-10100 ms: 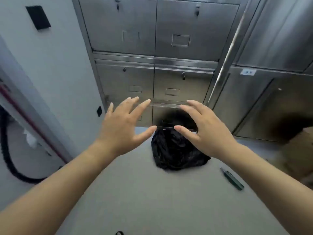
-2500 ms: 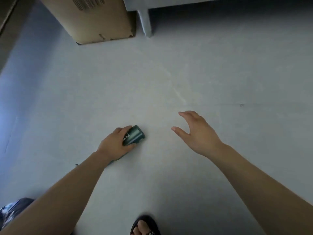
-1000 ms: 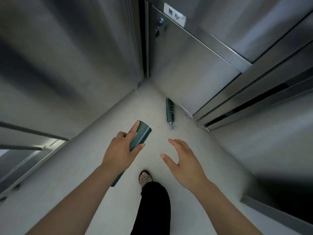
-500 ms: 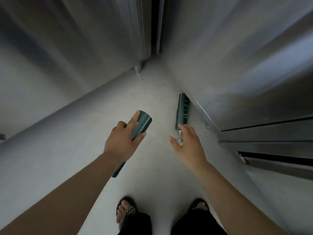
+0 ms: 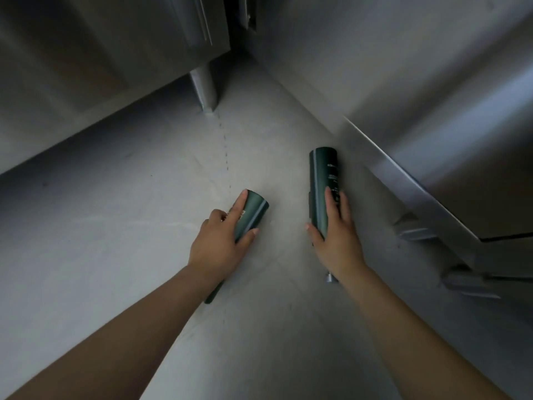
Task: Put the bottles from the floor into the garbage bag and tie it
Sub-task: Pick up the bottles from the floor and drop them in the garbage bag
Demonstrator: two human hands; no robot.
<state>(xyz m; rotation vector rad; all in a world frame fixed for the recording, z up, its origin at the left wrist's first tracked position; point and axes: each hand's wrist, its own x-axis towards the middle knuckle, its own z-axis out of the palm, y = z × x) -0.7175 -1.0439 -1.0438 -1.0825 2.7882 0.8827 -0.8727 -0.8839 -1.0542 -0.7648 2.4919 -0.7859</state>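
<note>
Two dark green bottles are in view over the grey floor. My left hand [image 5: 220, 241] grips the first green bottle [image 5: 252, 210] around its body, base pointing away from me, neck end showing below my wrist. The second green bottle [image 5: 323, 180] lies lengthwise beside the steel cabinet's foot. My right hand [image 5: 336, 239] lies over its lower half with fingers wrapped around it; its silver cap pokes out under my wrist. The garbage bag is out of view.
A stainless steel cabinet [image 5: 432, 82] stands close on the right, its lower edge and feet [image 5: 415, 230] just beside the second bottle. Another steel unit on a round leg [image 5: 206, 90] stands at the upper left. Grey floor [image 5: 129, 226] stretches between them.
I have bent lower toward the floor. My right hand went from touching the second bottle's cap end to closing over its body. My left hand still holds the first bottle.
</note>
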